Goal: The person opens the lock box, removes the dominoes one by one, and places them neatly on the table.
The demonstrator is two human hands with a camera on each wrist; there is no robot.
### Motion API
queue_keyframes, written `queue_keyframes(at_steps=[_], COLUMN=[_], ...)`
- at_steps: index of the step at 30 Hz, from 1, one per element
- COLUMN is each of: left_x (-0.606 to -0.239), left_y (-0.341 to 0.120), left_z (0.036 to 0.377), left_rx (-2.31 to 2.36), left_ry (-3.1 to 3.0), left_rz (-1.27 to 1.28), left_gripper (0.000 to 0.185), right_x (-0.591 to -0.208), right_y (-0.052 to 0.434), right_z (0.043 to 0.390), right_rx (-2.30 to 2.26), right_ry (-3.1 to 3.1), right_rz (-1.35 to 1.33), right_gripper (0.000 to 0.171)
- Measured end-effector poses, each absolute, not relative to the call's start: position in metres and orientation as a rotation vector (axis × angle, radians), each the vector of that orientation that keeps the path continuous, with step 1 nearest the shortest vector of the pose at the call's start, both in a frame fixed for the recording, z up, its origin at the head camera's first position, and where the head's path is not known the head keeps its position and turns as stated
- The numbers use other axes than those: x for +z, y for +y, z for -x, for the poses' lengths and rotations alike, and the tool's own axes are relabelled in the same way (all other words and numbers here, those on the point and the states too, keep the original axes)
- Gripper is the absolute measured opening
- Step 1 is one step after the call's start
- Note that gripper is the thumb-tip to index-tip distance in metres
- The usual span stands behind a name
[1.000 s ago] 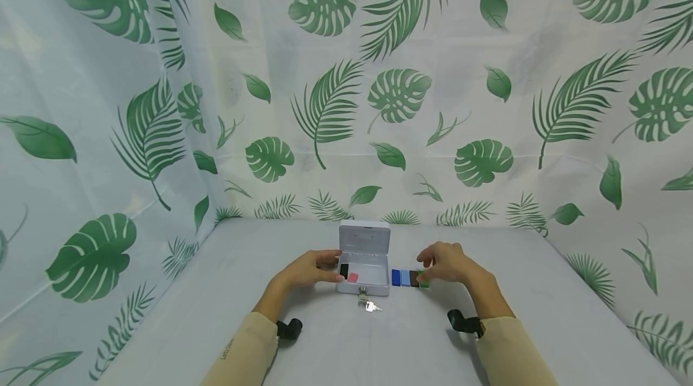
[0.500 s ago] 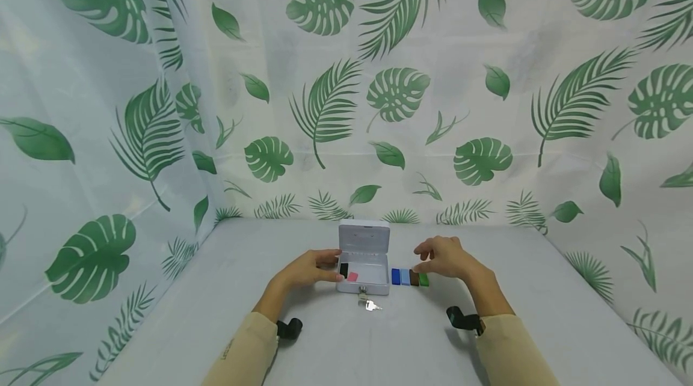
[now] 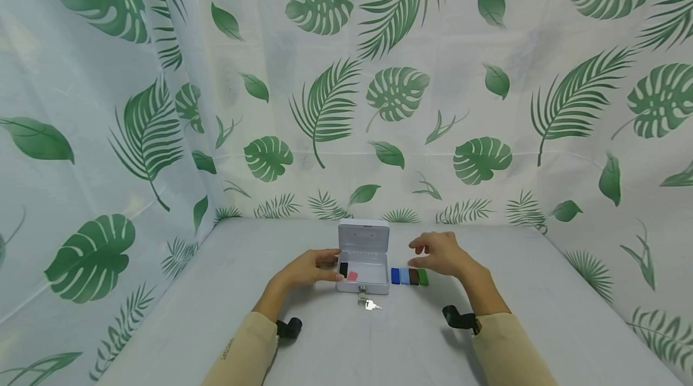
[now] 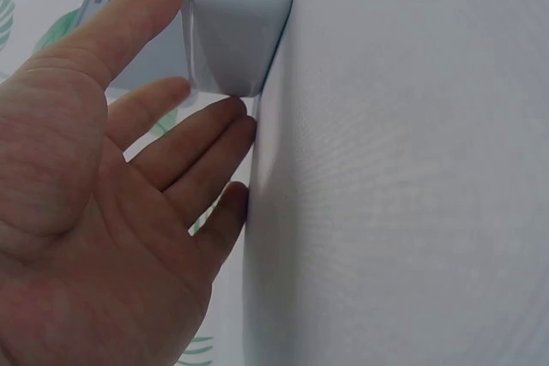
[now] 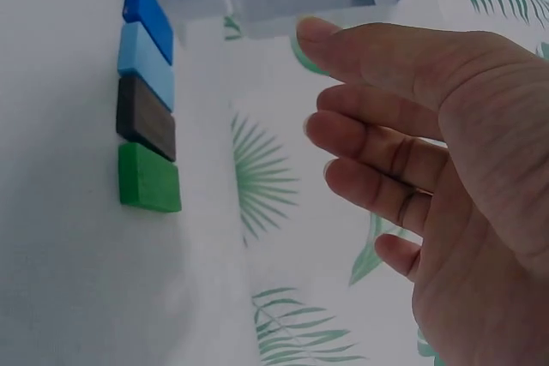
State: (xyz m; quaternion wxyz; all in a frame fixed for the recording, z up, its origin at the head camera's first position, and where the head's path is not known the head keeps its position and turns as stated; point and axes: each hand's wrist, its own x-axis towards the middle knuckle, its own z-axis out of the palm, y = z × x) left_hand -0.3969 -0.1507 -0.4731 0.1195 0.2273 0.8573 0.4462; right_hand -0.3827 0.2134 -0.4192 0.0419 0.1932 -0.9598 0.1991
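A pale metal cash box stands with its lid raised. A black block and a pink block lie inside, at the left. At the box's left end is my left hand; its thumb rests on the rim and the straight, spread fingers lie beside the wall. My right hand hovers above a row of blocks right of the box, fingers loosely bent, nothing held. The row runs dark blue block, light blue block, brown block, green block.
Keys on a ring hang from the front lock and lie on the white tabletop. A leaf-print curtain closes off the back and sides. Each wrist wears a black camera mount.
My right hand has risen off the green block and shifted left and away over the row, uncovering the green and brown blocks. The left hand has stayed at the box.
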Motion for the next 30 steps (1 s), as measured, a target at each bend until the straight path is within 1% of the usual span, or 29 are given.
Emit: queue_keyframes(at_steps=[20, 30], left_x=[-0.473, -0.471], left_y=[-0.151, -0.152], left_z=[0.398, 0.395], left_rx=[1.286, 1.294], left_ry=[2.514, 2.509], left_rz=[-0.67, -0.677], left_gripper=[0.081, 0.081], right_x=[-0.414, -0.413], right_y=[0.183, 0.169], right_z=[0.382, 0.381], right_rx=[0.576, 0.629], right_ry=[-2.817, -2.792], right_rz=[-0.703, -0.756], right_gripper=[0.036, 0.035])
